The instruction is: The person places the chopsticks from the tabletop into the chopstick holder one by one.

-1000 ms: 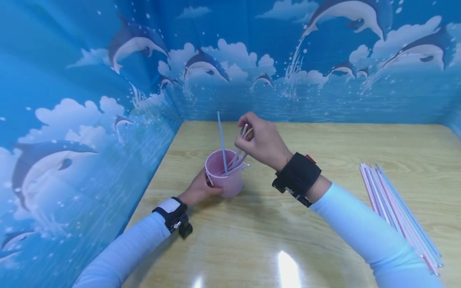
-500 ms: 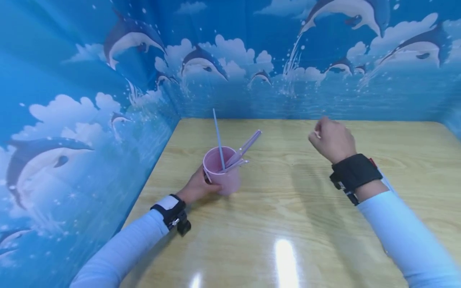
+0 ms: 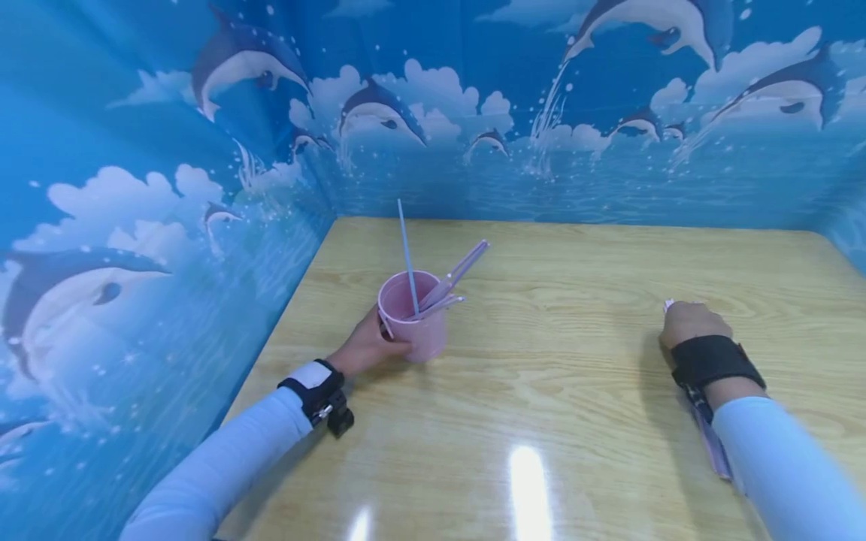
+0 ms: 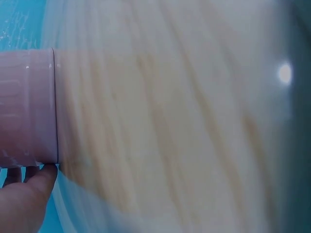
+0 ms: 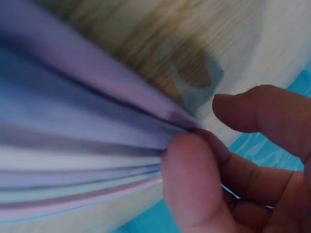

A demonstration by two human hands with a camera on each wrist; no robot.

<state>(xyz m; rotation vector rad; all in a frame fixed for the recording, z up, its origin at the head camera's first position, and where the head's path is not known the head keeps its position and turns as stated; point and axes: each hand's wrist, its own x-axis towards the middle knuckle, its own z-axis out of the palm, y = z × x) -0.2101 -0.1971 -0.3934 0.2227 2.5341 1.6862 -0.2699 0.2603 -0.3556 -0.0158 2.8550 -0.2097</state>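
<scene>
A pink cup [image 3: 428, 340] stands at the left part of the table, gripped round its side by my left hand [image 3: 365, 344]. A blue straw [image 3: 407, 255] rises steeply from it, while several pink and purple straws [image 3: 467, 263] lean out to the right. In the left wrist view, fingers [image 4: 41, 183] touch the cup's wall. At the right, my right hand [image 3: 693, 323] is over a bundle of pastel straws [image 5: 73, 136]. The right wrist view has its thumb [image 5: 189, 179] and another finger pinching at the straws' ends, the index finger apart. Hand and sleeve hide most of the bundle in the head view.
The wood-grain table [image 3: 555, 323] spreads between the two hands, with light glaring off its near part. A blue dolphin-print curtain [image 3: 433, 173] borders the table at the back and left.
My right hand has let go of the straws in the cup, swung right and come down at the bundle. The left hand keeps its grip on the cup.
</scene>
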